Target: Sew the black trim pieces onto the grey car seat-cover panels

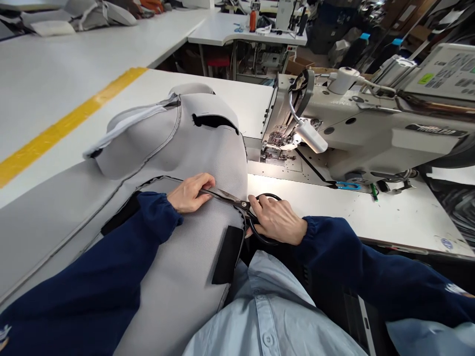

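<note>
A large light-grey padded fabric cover [208, 158] with dark seam edges lies over the white table and down toward my lap. My right hand [276, 217] is wrapped round the black handles of a pair of scissors [243, 203], whose blades point left along the fabric. My left hand [191, 194] pinches the edge of the grey fabric close to the blade tips. A black patch [227, 254] sits on the cover below the scissors, and a dark slot [217, 121] shows near its top.
To the right stands an industrial sewing machine [356, 123] with a lit lamp [311, 136]. Blue-handled thread snips [347, 185] and a small green tool [374, 192] lie before it. Yellow tape [74, 123] crosses the left table; grey fabric pieces [77, 17] are piled behind.
</note>
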A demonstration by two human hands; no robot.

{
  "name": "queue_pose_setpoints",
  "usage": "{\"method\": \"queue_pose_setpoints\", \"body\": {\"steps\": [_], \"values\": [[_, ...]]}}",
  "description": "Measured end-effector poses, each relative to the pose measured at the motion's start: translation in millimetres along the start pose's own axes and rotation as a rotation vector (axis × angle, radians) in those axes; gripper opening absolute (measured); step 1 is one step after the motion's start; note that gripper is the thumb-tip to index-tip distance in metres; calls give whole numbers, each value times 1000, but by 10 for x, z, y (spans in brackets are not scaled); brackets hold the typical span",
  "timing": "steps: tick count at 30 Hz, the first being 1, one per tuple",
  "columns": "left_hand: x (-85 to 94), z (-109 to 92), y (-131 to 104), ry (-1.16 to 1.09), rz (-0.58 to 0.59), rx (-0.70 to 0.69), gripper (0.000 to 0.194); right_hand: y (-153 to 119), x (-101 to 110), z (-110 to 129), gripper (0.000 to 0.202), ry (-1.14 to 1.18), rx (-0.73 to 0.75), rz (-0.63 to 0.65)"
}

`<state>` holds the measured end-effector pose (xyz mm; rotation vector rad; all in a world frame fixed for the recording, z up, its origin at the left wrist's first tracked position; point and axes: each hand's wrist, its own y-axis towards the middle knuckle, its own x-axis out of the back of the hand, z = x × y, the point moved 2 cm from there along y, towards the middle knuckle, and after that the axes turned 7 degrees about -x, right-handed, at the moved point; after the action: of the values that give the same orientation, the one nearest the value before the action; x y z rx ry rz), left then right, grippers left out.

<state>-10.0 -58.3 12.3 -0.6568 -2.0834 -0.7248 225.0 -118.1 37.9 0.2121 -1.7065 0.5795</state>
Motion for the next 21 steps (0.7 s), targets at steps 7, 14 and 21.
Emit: {"method": "queue_pose_setpoints", "body": {"steps": [7,14,21], "values": [[-3,-13,-9,2,-10,23,10,108,63,53,60,-54,46,-6],[-30,12,-24,33,19,33,16,57,68,-46,46,-146,154,33],[-41,16,-49,53,-96,-80,29,146,215,64,58,-171,104,-1]]}}
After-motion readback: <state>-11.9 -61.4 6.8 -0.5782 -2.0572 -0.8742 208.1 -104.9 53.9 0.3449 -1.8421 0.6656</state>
